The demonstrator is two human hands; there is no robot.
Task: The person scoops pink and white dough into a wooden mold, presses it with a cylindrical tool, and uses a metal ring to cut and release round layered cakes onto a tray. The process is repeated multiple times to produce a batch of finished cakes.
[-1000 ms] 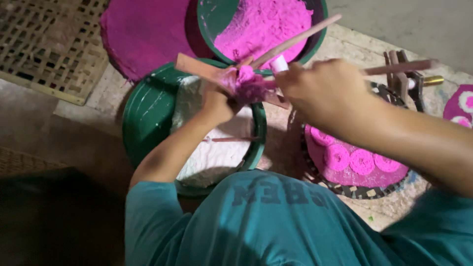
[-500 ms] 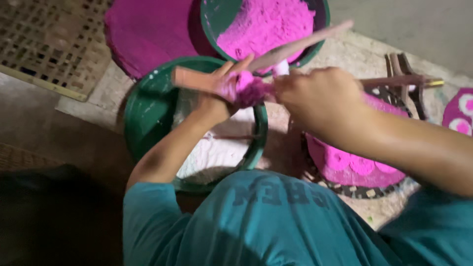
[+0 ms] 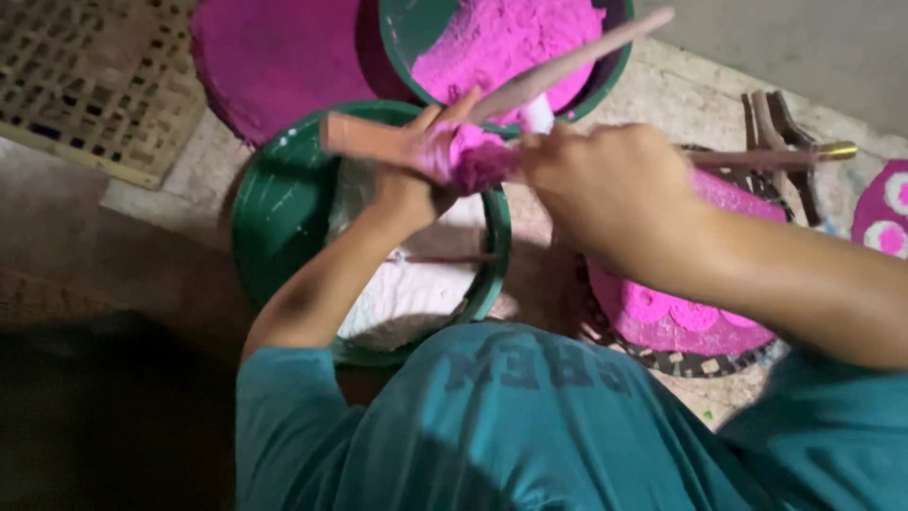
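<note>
Head view, looking straight down over a teal shirt at both hands, raised above a cluster of basins on the floor.

Left hand: fingers stained pink, closed around a flat wooden stick that juts out to the left. A lump of wet magenta paste sits at the hand's inner edge, between the two hands and touching both.

Right hand: knuckles up, clenched over the paste and over a second, paler wooden stick that slants up and to the right across the upper basin. Exactly how the fingers wrap underneath is hidden by the back of the hand.

Below the left forearm: a green plastic basin with a heap of white powder inside; a thin stick lies across the powder. Above it, a second green basin holds bright pink powder. Left of that, a round tray is coated in solid magenta.

Under the right forearm: a round woven tray covered with pink powder, with small round pink coils lying on it. Behind the right hand a dark rod with a brass tip lies across crossed wooden pieces. Far right edge: another pink surface with white-centred rounds, cut off by the frame.

Upper left: a woven bamboo lattice mat on the rough stone floor.
</note>
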